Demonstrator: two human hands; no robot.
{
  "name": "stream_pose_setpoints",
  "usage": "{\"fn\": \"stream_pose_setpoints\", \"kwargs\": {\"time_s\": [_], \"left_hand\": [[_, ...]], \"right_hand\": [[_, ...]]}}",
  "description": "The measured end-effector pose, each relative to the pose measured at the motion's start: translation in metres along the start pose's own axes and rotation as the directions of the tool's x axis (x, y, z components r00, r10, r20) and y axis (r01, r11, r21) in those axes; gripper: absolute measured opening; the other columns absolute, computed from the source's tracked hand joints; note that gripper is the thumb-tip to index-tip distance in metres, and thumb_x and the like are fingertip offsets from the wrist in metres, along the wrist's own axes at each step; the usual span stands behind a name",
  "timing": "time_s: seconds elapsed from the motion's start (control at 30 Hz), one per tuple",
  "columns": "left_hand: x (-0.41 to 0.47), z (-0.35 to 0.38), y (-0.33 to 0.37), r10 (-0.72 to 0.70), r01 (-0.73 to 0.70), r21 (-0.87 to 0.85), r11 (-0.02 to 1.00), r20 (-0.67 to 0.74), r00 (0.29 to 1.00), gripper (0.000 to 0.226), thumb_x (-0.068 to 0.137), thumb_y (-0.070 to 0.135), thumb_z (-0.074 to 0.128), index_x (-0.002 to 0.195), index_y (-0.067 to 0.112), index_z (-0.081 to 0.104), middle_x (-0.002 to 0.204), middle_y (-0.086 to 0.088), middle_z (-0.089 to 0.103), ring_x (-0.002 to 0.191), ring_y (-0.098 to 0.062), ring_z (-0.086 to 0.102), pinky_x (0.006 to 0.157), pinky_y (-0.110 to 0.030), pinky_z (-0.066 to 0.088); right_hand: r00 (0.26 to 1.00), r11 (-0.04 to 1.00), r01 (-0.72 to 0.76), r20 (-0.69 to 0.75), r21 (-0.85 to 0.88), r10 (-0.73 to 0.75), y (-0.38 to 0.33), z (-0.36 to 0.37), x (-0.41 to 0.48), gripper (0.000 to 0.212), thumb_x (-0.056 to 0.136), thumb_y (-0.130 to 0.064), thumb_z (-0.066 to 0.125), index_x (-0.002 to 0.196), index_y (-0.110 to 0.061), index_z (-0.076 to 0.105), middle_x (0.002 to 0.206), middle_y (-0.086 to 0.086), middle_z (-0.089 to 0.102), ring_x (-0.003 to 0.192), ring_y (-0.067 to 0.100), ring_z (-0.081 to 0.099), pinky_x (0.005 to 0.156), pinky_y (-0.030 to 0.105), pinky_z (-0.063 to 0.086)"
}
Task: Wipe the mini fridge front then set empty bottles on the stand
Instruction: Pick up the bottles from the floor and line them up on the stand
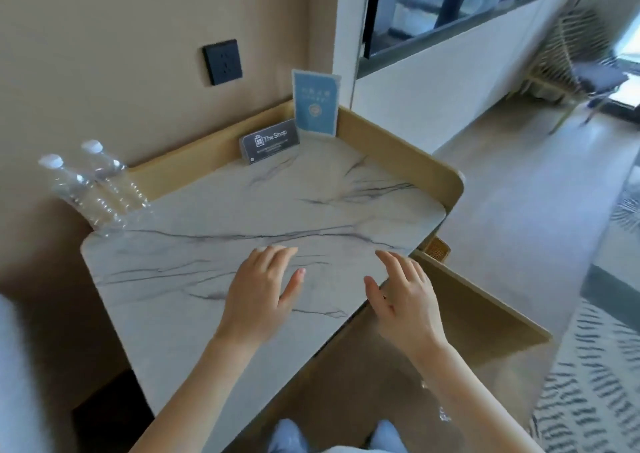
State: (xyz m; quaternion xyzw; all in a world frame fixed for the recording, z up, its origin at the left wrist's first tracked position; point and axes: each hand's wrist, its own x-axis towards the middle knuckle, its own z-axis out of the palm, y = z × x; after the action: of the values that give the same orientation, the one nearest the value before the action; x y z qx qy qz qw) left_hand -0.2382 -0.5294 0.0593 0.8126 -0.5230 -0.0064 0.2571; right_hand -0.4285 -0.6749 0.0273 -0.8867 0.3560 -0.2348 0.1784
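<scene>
A marble-patterned stand top (242, 217) with a tan raised rim along its back and right side fills the middle of the view, and everything here is placed against it. Two clear plastic bottles (93, 189) with white caps stand side by side at the stand's far left corner, touching each other and close to the beige wall; whether they hold any liquid is hard to tell. At the stand's back rim a small dark card holder (270, 141) printed "The Shop" leans against the rim, and just beside it, in the back right corner, a pale blue upright card (315, 104) stands taller. On the wall above the back rim sits a dark power socket (222, 62). The left hand (259, 293) is over the front part of the stand top, palm down, fingers spread loosely and holding nothing; whether the fingertips touch the marble cannot be told. The right hand (405, 296) is at the stand's front right edge, also open with fingers apart and empty. Both hands are well apart from the bottles. Below the stand's front right edge a tan lower surface (478, 317) shows
</scene>
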Motion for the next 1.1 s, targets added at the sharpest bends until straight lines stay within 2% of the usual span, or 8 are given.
{"fn": "stream_pose_setpoints", "kwargs": {"time_s": [0.13, 0.27, 0.43, 0.57, 0.67, 0.8, 1.1], "left_hand": [[0.003, 0.044, 0.065, 0.136, -0.134, -0.031, 0.990, 0.078, 0.988, 0.056, 0.099, 0.043, 0.033, 0.124, 0.005, 0.064, 0.120, -0.007, 0.067, 0.113, -0.026, 0.061, 0.096, -0.038, 0.049], [-0.009, 0.095, 0.143, 0.227, -0.216, -0.098, 0.972, 0.126, 0.966, 0.051, 0.098, 0.041, 0.037, 0.122, 0.006, 0.066, 0.117, -0.006, 0.068, 0.109, -0.025, 0.062, 0.094, -0.037, 0.050], [-0.039, 0.154, 0.245, 0.254, -0.228, -0.170, 0.959, 0.158, 0.954, 0.051, 0.097, 0.040, 0.037, 0.118, 0.005, 0.067, 0.116, -0.007, 0.069, 0.109, -0.027, 0.061, 0.093, -0.038, 0.050], [-0.063, 0.183, 0.314, 0.276, -0.240, -0.185, 0.953, 0.199, 0.940, 0.051, 0.097, 0.040, 0.038, 0.120, 0.005, 0.067, 0.117, -0.007, 0.068, 0.111, -0.026, 0.060, 0.094, -0.038, 0.050], [-0.074, 0.193, 0.355, 0.297, -0.260, -0.190, 0.947, 0.204, 0.933, 0.049, 0.096, 0.039, 0.039, 0.117, 0.006, 0.067, 0.114, -0.006, 0.068, 0.107, -0.025, 0.061, 0.091, -0.038, 0.051], [-0.079, 0.203, 0.386, 0.321, -0.287, -0.168, 0.943, 0.233, 0.918, 0.049, 0.096, 0.039, 0.039, 0.117, 0.006, 0.067, 0.115, -0.007, 0.068, 0.107, -0.028, 0.062, 0.092, -0.041, 0.052], [-0.068, 0.253, 0.395, 0.303, -0.277, -0.125, 0.953, 0.306, 0.903, 0.050, 0.095, 0.040, 0.039, 0.118, 0.005, 0.067, 0.114, -0.007, 0.069, 0.106, -0.030, 0.063, 0.088, -0.042, 0.053]], "right_hand": [[0.990, 0.994, -0.106, -0.097, -0.037, 0.102, 0.060, -0.046, -0.047, 0.052, 0.099, -0.047, 0.046, 0.135, -0.012, 0.060, 0.130, 0.004, 0.065, 0.122, 0.026, 0.057, 0.103, 0.038, 0.043], [0.965, 0.973, -0.223, -0.150, -0.056, 0.213, 0.125, -0.098, -0.110, 0.051, 0.099, -0.045, 0.047, 0.133, -0.010, 0.061, 0.128, 0.004, 0.065, 0.119, 0.024, 0.057, 0.102, 0.038, 0.044], [0.925, 0.937, -0.344, -0.193, -0.062, 0.327, 0.206, -0.166, -0.191, 0.050, 0.098, -0.041, 0.051, 0.131, -0.005, 0.063, 0.122, 0.010, 0.067, 0.113, 0.029, 0.061, 0.097, 0.042, 0.049], [0.896, 0.901, -0.424, -0.184, -0.088, 0.403, 0.254, -0.213, -0.243, 0.045, 0.097, -0.030, 0.062, 0.131, 0.000, 0.062, 0.124, 0.015, 0.066, 0.114, 0.034, 0.062, 0.097, 0.047, 0.050], [0.888, 0.893, -0.439, -0.200, -0.098, 0.414, 0.276, -0.239, -0.271, 0.047, 0.097, -0.031, 0.060, 0.131, 0.001, 0.062, 0.124, 0.016, 0.066, 0.114, 0.034, 0.062, 0.097, 0.044, 0.048], [0.886, 0.896, -0.436, -0.214, -0.088, 0.411, 0.300, -0.256, -0.290, 0.054, 0.099, -0.041, 0.049, 0.131, 0.001, 0.062, 0.124, 0.015, 0.067, 0.114, 0.033, 0.062, 0.098, 0.037, 0.044], [0.879, 0.891, -0.451, -0.196, -0.050, 0.434, 0.348, -0.238, -0.286, 0.057, 0.098, -0.042, 0.046, 0.131, 0.002, 0.061, 0.122, 0.017, 0.067, 0.113, 0.035, 0.062, 0.096, 0.040, 0.047]]}}
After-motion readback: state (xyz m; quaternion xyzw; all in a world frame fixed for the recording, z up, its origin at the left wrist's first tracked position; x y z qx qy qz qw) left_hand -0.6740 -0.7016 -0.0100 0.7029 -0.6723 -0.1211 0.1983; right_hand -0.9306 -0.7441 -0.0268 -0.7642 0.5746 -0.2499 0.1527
